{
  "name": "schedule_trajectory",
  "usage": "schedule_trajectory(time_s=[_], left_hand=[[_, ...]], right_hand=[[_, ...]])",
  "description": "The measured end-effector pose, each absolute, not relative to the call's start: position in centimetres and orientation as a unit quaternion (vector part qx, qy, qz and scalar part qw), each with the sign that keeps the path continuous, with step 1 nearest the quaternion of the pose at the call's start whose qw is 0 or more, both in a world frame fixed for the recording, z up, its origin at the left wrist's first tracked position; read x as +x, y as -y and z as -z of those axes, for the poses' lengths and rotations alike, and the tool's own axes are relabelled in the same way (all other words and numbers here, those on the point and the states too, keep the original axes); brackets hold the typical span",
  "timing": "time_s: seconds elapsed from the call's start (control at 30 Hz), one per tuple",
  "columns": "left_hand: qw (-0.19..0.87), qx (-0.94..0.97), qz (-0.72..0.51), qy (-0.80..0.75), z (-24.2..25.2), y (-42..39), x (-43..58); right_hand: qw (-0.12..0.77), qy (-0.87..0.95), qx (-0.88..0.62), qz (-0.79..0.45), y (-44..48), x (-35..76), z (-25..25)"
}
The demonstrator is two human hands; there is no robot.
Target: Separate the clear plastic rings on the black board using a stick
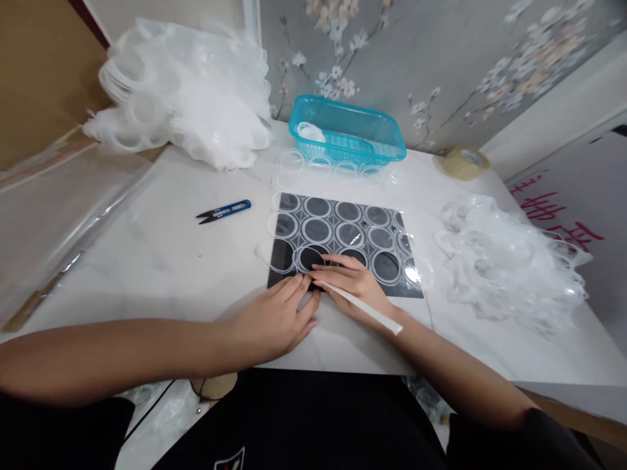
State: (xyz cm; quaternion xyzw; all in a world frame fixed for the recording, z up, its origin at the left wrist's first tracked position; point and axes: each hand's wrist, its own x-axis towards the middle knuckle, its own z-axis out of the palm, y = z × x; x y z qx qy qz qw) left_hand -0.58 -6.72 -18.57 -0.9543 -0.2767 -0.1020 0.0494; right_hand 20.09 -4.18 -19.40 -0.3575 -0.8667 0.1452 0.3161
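A sheet of joined clear plastic rings [316, 230] lies over a dark mat [411, 288], spreading past its left and far edges. My left hand [279, 316] rests low at the sheet's near edge, fingers stretched out and fingertips on a ring. Close beside it, my right hand [355, 284] is closed on a narrow white strip [372, 312], which runs back over the hand toward the wrist. The fingertips of both hands nearly meet at the near-left ring. What lies right under them is hidden.
Blue-handled thread snips [225, 211] lie to the left. At the back stands a turquoise plastic basket [382, 145] with white rings [311, 132] inside. Piles of clear ring sheets [186, 98] rise at back left and right [509, 267]. A tape roll [463, 163] sits at back right.
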Motion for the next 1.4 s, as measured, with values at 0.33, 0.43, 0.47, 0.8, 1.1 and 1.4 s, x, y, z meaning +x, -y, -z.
schedule_trajectory(time_s=[0.33, 0.43, 0.47, 0.8, 1.1, 1.4], left_hand=[[0.041, -0.961, 0.057, 0.269, 17.8, 6.4, -0.7], [0.048, -0.963, 0.060, 0.260, 17.9, 6.4, -1.0], [0.052, -0.963, 0.065, 0.255, 17.9, 6.4, -1.0], [0.089, -0.973, 0.123, 0.174, 17.2, 5.8, 0.3], [0.107, -0.973, 0.134, 0.152, 18.0, 4.6, 3.5], [0.019, -0.975, 0.157, 0.156, 17.1, 3.2, 4.3]], right_hand=[[0.450, 0.699, -0.556, -0.008, -5.7, 25.2, 15.5], [0.548, 0.573, -0.600, -0.109, -6.2, 27.1, 14.2], [0.568, 0.539, -0.594, -0.188, -5.3, 27.4, 14.0], [0.565, 0.087, -0.345, -0.745, 4.0, 27.6, 14.8], [0.585, 0.179, -0.310, -0.728, 3.6, 28.0, 14.7], [0.513, 0.359, -0.528, -0.574, 2.7, 28.7, 16.0]])
